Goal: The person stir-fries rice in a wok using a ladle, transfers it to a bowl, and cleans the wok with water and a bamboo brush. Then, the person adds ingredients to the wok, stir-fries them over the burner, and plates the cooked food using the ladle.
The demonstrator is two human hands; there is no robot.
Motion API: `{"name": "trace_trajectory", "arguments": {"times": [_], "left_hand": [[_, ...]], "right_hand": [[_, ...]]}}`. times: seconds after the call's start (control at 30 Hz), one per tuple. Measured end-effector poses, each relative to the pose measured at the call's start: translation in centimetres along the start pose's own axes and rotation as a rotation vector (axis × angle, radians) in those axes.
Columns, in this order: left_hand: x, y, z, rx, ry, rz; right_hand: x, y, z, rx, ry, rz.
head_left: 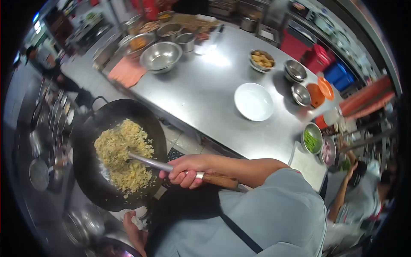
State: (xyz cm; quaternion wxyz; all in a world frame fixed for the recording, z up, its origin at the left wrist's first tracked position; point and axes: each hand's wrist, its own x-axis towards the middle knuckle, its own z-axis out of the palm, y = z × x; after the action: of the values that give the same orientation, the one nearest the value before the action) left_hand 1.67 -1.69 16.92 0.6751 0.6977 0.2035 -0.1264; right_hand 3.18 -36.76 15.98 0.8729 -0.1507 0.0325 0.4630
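Observation:
My right hand is wrapped round the shaft of a metal cooking utensil with a wooden grip. Its working end is buried in fried rice, so its shape is hidden. The yellowish rice with egg-like bits fills the middle of a large dark wok. At the wok's near rim, my left hand is closed on a crumpled white cloth. Whether those fingers also grip the wok through the cloth is hidden.
A steel table carries a white plate, metal bowls, a bowl of green vegetables and a white cutting board. One person stands far left; another works at right. Ladles and pans lie left.

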Motion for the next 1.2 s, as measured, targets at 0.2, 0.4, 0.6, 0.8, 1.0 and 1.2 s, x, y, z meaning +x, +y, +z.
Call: {"name": "trace_trajectory", "arguments": {"times": [0.2, 0.4, 0.6, 0.8, 1.0, 1.2], "left_hand": [[4.4, 3.1, -2.7, -0.041, -0.173, -0.058], [8.2, 3.9, -3.7, -0.087, -0.466, -0.217], [7.8, 5.9, -2.8, 0.020, -0.526, -0.165], [6.9, 5.7, -2.4, 0.177, -0.566, 0.066], [7.6, 6.3, -2.0, 0.056, -0.507, -0.100], [6.6, 7.3, -1.4, -0.018, -0.614, -0.205]], "right_hand": [[-1.1, 6.8, 6.4, -0.005, 0.258, -0.364], [-5.0, 15.8, 11.7, 0.070, 0.436, -0.737], [-8.4, 21.2, 13.2, 0.039, 0.689, -0.966], [-10.1, 22.9, 9.6, -0.036, 1.026, -0.990], [-7.4, 24.2, 1.1, -0.570, 1.775, -0.721], [-7.1, 25.2, -5.8, -1.068, 2.404, -0.579]]}}
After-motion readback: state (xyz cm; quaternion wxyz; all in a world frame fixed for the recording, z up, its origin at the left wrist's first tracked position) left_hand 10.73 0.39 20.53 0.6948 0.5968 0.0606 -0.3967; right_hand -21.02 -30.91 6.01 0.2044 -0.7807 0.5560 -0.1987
